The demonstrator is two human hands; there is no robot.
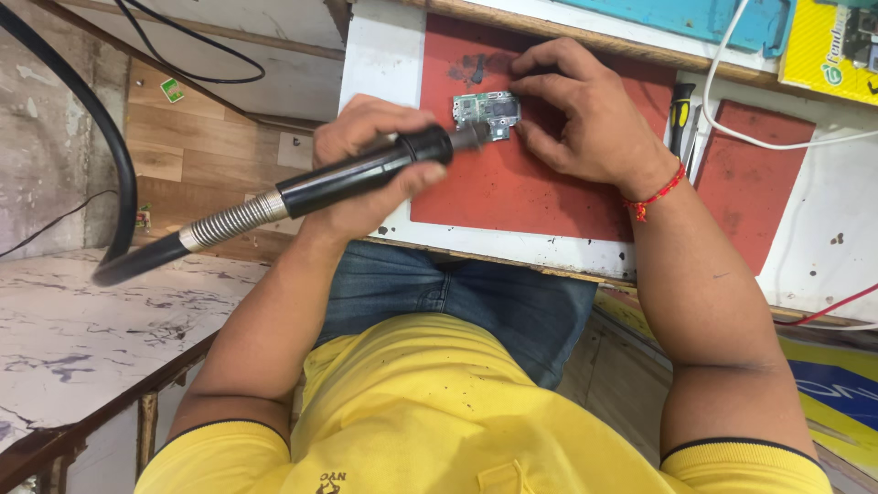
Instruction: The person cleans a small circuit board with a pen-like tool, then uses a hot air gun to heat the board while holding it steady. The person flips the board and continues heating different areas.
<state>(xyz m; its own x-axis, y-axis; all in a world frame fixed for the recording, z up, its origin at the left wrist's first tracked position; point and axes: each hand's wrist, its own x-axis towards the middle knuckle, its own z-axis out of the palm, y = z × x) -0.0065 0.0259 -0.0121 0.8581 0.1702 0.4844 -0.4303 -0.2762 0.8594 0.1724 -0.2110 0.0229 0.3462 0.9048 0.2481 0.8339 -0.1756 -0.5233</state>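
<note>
My left hand (355,130) grips a black hot-air handpiece (352,178) with a metal spring collar. Its nozzle points right, at a small green circuit board (485,114). The board lies on a red work mat (540,197) on a white bench. My right hand (585,119), which has a red thread band at the wrist, rests on the mat. Its fingertips press on the board's right edge and top. A dark scorch mark sits on the mat just above the board.
A black hose (110,155) runs from the handpiece off to the left over a wooden floor. A second red mat (754,183), a black-and-yellow screwdriver (681,110), a white cable (732,123) and a yellow box (837,50) lie to the right. A marbled slab (82,329) is lower left.
</note>
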